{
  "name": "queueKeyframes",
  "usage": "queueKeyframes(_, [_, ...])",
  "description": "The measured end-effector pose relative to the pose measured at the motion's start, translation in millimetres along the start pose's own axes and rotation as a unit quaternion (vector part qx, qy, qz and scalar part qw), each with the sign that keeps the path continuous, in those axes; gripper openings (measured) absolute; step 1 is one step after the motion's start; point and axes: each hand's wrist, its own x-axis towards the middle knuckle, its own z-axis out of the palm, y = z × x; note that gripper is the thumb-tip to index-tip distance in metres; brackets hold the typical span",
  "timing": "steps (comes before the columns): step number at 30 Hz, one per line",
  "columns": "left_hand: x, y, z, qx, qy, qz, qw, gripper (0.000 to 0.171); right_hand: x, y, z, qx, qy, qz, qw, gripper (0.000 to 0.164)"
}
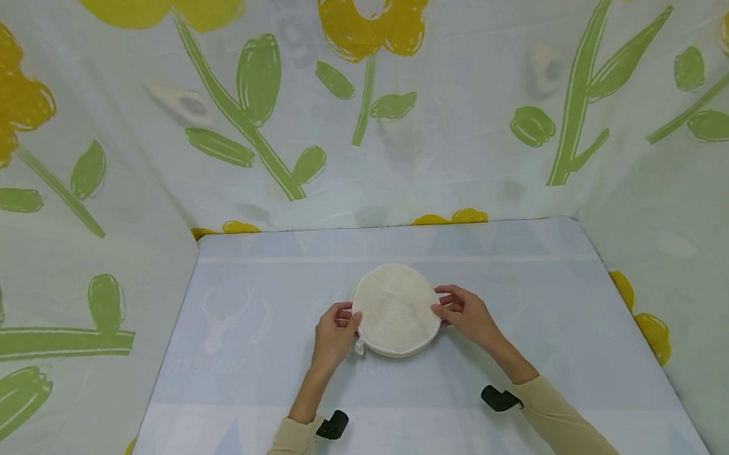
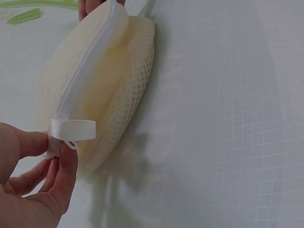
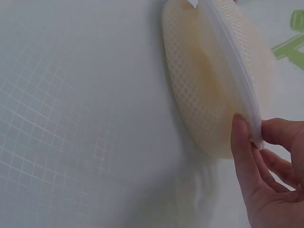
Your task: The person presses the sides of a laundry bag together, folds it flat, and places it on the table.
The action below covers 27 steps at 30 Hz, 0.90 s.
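A round cream mesh laundry bag (image 1: 396,309) with a white trimmed edge is held above the table, near its middle. My left hand (image 1: 336,337) pinches the left edge between thumb and fingers. In the left wrist view, a white ribbon tab (image 2: 73,129) sticks out beside those fingertips. On the opposite side, my right hand (image 1: 470,316) pinches the edge, thumb on one face and fingers on the other, as the right wrist view shows. Below the trimmed edge, the bag's coarser mesh side (image 3: 183,80) bulges toward the table.
The table (image 1: 273,370) wears a pale blue cover with faint deer and triangle prints. Hanging sheets (image 1: 459,147) with yellow flowers and green leaves enclose it at the back and sides. Black wrist cameras (image 1: 333,426) sit by both beige sleeves (image 1: 563,416).
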Motion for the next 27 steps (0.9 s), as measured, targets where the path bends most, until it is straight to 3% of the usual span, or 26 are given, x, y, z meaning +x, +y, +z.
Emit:
queueKeyframes(10, [-0.5, -7.7, 4.9, 0.027, 0.016, 0.024, 0.9992, 0.029, 1, 8, 4, -0.034, 0.016, -0.022, 0.999, 0.041])
queueKeyframes(15, [-2.0, -10.1, 6.9, 0.076, 0.043, 0.097, 0.9915, 0.030, 1, 12, 7, -0.084, 0.040, -0.065, 0.994, 0.039])
queueKeyframes(18, [-2.9, -11.8, 7.9, 0.117, 0.052, 0.175, 0.9761, 0.030, 1, 14, 9, -0.112, 0.063, -0.128, 0.983, 0.037])
queueKeyframes(23, [-1.7, -15.4, 9.6, 0.180, 0.045, 0.313, 0.9314, 0.024, 2, 16, 13, -0.133, 0.065, -0.245, 0.958, 0.036])
queueKeyframes(27, [1.5, -18.7, 10.5, 0.214, 0.024, 0.385, 0.8973, 0.028, 2, 16, 14, -0.164, 0.041, -0.285, 0.943, 0.037])
